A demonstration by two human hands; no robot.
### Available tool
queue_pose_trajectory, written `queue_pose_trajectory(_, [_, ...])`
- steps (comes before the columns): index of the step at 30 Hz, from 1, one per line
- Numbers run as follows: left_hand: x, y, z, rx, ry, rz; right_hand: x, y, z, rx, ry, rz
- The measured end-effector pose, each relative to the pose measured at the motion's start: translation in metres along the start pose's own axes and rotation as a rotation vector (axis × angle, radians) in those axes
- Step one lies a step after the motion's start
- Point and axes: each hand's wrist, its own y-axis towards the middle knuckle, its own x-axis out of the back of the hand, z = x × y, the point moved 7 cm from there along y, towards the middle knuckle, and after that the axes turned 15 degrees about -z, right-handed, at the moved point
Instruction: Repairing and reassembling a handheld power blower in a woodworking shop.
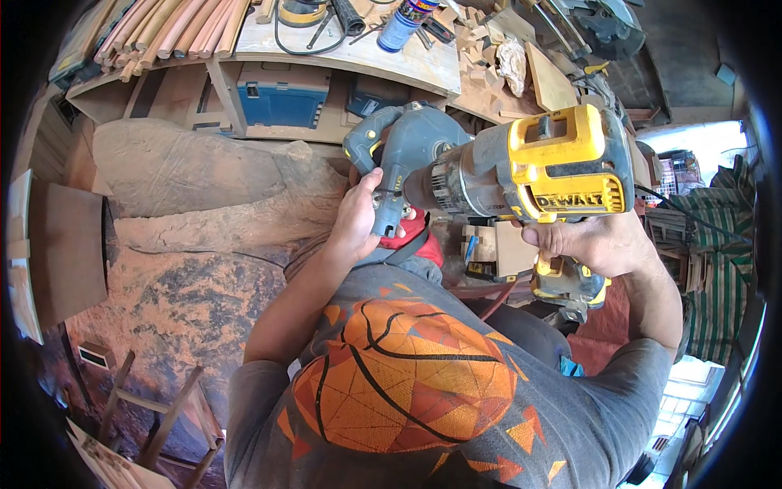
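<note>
In my right hand (599,242) is the handle of a yellow and black cordless drill (562,159), held level across my front. Its dark chuck end (432,186) points to the left. My left hand (358,216) is closed around the lower part of a dark blue-grey power tool (428,134) with a curved handle. That tool sits just beyond and left of the drill's front end, overlapping it in view. Its exact kind is hard to make out, and I cannot tell whether the two tools touch.
A workbench (269,41) at the back carries wooden rods (183,33), a blue spray can (405,24) and wood offcuts (481,69). Blue tool cases (281,102) stand beneath it. A large dusty wood slab (191,175) lies left. A wooden stool frame (159,416) is lower left.
</note>
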Motion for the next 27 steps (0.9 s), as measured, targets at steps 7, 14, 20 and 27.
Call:
queue_pose_trajectory(7, [-0.006, -0.008, -0.008, 0.010, -0.072, -0.024, 0.000, -0.003, 0.006, 0.109, 0.090, 0.025])
queue_pose_trajectory(14, [0.002, -0.004, -0.006, 0.012, -0.024, -0.001, 0.000, -0.006, 0.010, 0.095, 0.122, 0.032])
queue_pose_trajectory(20, [-0.007, -0.013, -0.016, 0.031, -0.056, 0.018, 0.015, -0.011, 0.020, 0.204, -0.009, -0.077])
queue_pose_trajectory(27, [0.011, -0.006, -0.018, 0.003, -0.005, 0.056, 0.051, -0.008, -0.010, 0.319, 0.332, -0.344])
